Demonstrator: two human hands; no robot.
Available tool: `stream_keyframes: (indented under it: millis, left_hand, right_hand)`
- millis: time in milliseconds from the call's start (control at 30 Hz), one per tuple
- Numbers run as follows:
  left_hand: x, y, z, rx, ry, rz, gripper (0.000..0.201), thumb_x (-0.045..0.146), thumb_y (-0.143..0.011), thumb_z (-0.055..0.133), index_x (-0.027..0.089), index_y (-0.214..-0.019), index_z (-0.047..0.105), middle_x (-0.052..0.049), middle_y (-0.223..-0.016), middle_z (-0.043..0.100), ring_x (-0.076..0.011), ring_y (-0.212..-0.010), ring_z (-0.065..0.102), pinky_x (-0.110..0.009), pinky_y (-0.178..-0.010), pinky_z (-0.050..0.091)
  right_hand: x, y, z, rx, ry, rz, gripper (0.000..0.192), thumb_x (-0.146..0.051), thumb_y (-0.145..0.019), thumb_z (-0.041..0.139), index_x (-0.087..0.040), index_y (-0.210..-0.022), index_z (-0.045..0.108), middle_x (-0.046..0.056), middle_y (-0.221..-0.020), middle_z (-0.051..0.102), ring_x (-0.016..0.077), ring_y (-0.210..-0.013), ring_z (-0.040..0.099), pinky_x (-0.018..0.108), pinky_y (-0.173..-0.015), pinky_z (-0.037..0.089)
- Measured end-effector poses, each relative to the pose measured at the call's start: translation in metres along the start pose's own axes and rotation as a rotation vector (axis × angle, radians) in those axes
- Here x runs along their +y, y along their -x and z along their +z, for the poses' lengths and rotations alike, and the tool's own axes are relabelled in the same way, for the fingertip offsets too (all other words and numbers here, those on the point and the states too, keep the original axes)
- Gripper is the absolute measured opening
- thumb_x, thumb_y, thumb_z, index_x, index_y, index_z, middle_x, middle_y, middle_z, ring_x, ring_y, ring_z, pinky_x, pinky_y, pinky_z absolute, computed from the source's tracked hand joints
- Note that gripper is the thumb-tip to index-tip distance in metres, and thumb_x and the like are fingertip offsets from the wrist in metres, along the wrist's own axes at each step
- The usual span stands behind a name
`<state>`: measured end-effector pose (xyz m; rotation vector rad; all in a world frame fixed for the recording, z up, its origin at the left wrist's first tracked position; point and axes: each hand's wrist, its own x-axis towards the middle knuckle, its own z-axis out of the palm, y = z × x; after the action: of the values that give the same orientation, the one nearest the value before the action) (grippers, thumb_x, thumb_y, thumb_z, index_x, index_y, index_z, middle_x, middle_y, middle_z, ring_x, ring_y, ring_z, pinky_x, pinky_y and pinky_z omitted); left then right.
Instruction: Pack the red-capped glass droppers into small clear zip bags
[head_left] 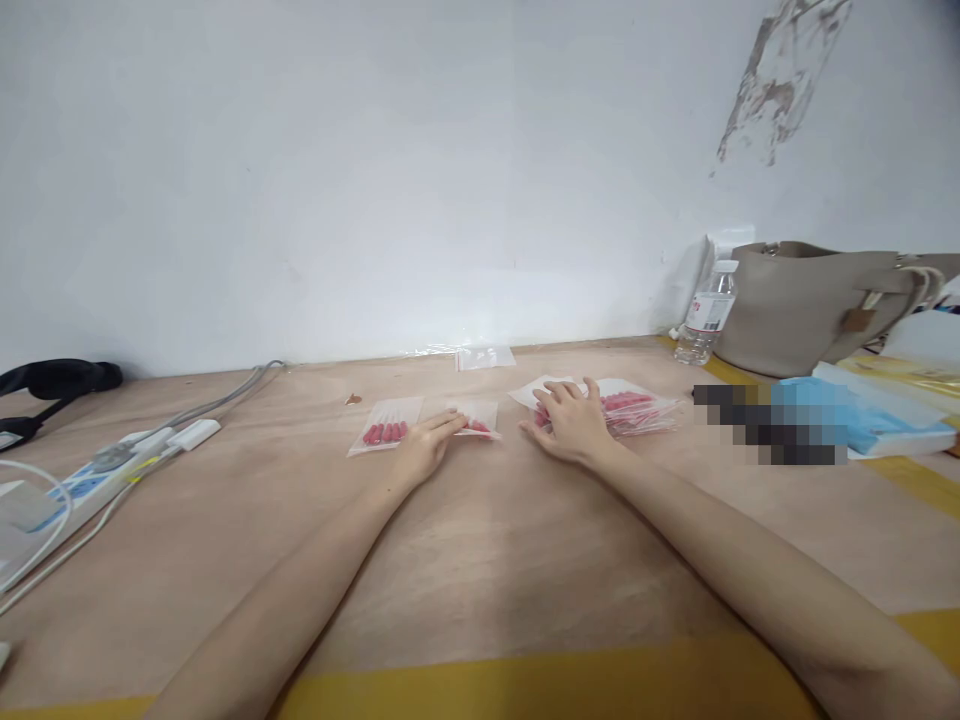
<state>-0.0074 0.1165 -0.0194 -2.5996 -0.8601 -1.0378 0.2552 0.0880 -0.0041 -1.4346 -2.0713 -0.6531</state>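
My left hand (426,446) lies flat with its fingers stretched out on a small clear plastic bag (484,412) holding red-ended thin items. Left of that hand rests another clear bag (386,424) with several red-ended, thin white sticks in it; their exact kind is not plain. My right hand (570,420) is spread, palm down, on a stack of similar clear bags (637,408) with red pieces inside. Its palm and fingers hide part of the stack. Neither hand is closed round anything.
A clear plastic piece (486,357) lies by the wall. On the right are a water bottle (705,315), a grey handbag (795,310) and a blue package (862,420). A power strip (97,485) with cables and a black strap (60,377) are on the left.
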Motion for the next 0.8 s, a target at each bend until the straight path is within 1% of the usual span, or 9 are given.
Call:
stream_keyframes:
  millis: [133, 200, 267, 333, 433, 533, 633, 733, 800]
  left_hand:
    - [-0.019, 0.002, -0.02, 0.098, -0.03, -0.081, 0.03, 0.02, -0.09, 0.035, 0.022, -0.111, 0.057, -0.005, -0.11, 0.059, -0.0192, -0.108, 0.052, -0.039, -0.091, 0.045]
    - [-0.031, 0.007, -0.032, 0.117, -0.047, -0.116, 0.03, 0.023, -0.091, 0.035, 0.023, -0.111, 0.057, -0.005, -0.109, 0.059, -0.0205, -0.109, 0.051, -0.041, -0.093, 0.044]
    - [-0.045, 0.015, -0.043, 0.118, -0.061, -0.144, 0.031, 0.027, -0.091, 0.034, 0.023, -0.109, 0.059, -0.006, -0.109, 0.059, -0.0217, -0.108, 0.052, -0.042, -0.092, 0.044]
    - [-0.056, 0.025, -0.052, 0.098, -0.07, -0.163, 0.034, 0.031, -0.092, 0.031, 0.021, -0.106, 0.061, -0.007, -0.108, 0.06, -0.0226, -0.105, 0.054, -0.042, -0.09, 0.045]
    - [-0.065, 0.041, -0.063, -0.019, -0.061, -0.135, 0.037, 0.039, -0.091, 0.033, 0.022, -0.101, 0.064, -0.007, -0.105, 0.062, -0.0224, -0.1, 0.057, -0.039, -0.088, 0.047]
    - [-0.062, 0.051, -0.073, -0.149, -0.045, -0.104, 0.035, 0.041, -0.089, 0.037, 0.024, -0.107, 0.061, -0.004, -0.108, 0.062, -0.0213, -0.103, 0.056, -0.036, -0.089, 0.046]
    - [-0.048, 0.05, -0.079, -0.216, -0.091, -0.103, 0.037, 0.041, -0.085, 0.044, 0.023, -0.116, 0.054, -0.006, -0.117, 0.056, -0.0256, -0.114, 0.047, -0.044, -0.095, 0.039]
    - [-0.026, 0.036, -0.072, -0.171, -0.144, -0.08, 0.041, 0.038, -0.083, 0.048, 0.02, -0.12, 0.05, -0.008, -0.122, 0.052, -0.0292, -0.122, 0.037, -0.053, -0.1, 0.027]
    - [-0.008, 0.023, -0.059, -0.139, -0.111, -0.027, 0.039, 0.034, -0.084, 0.049, 0.018, -0.119, 0.049, -0.009, -0.12, 0.053, -0.0263, -0.12, 0.039, -0.049, -0.102, 0.027]
  right_hand:
    - [0.004, 0.001, 0.008, -0.077, 0.084, 0.09, 0.025, -0.031, -0.075, 0.05, -0.017, -0.093, 0.06, 0.011, -0.095, 0.062, 0.026, -0.088, 0.051, 0.051, -0.091, 0.013]
    - [0.003, 0.0, 0.011, -0.094, 0.105, 0.109, 0.019, -0.023, -0.073, 0.051, -0.015, -0.087, 0.061, 0.012, -0.09, 0.063, 0.0258, -0.085, 0.052, 0.047, -0.088, 0.02]
    - [0.003, -0.002, 0.014, -0.118, 0.101, 0.109, 0.016, -0.019, -0.072, 0.051, -0.014, -0.082, 0.062, 0.014, -0.086, 0.063, 0.0259, -0.083, 0.052, 0.04, -0.08, 0.026]
    - [0.004, -0.003, 0.015, -0.141, 0.08, 0.087, 0.015, -0.016, -0.073, 0.05, -0.014, -0.081, 0.062, 0.014, -0.085, 0.064, 0.0255, -0.082, 0.052, 0.036, -0.072, 0.028]
    - [0.007, -0.003, 0.015, -0.123, 0.062, 0.054, 0.017, -0.012, -0.075, 0.049, -0.016, -0.086, 0.061, 0.012, -0.089, 0.064, 0.0239, -0.083, 0.052, 0.034, -0.07, 0.027]
    - [0.005, -0.001, 0.014, -0.063, 0.018, -0.003, 0.024, -0.011, -0.076, 0.047, -0.019, -0.095, 0.06, 0.008, -0.093, 0.065, 0.0215, -0.085, 0.052, 0.034, -0.075, 0.027]
    - [-0.007, 0.001, 0.014, -0.015, -0.077, -0.103, 0.028, -0.013, -0.079, 0.047, -0.021, -0.103, 0.058, 0.006, -0.098, 0.064, 0.0191, -0.086, 0.051, 0.033, -0.078, 0.028]
    - [-0.03, 0.002, 0.018, -0.017, -0.17, -0.205, 0.027, -0.016, -0.082, 0.046, -0.023, -0.106, 0.056, 0.004, -0.101, 0.063, 0.0174, -0.086, 0.052, 0.03, -0.076, 0.033]
    - [-0.045, 0.002, 0.021, -0.048, -0.243, -0.29, 0.026, -0.018, -0.084, 0.044, -0.024, -0.107, 0.055, 0.004, -0.102, 0.062, 0.016, -0.087, 0.052, 0.027, -0.074, 0.036]
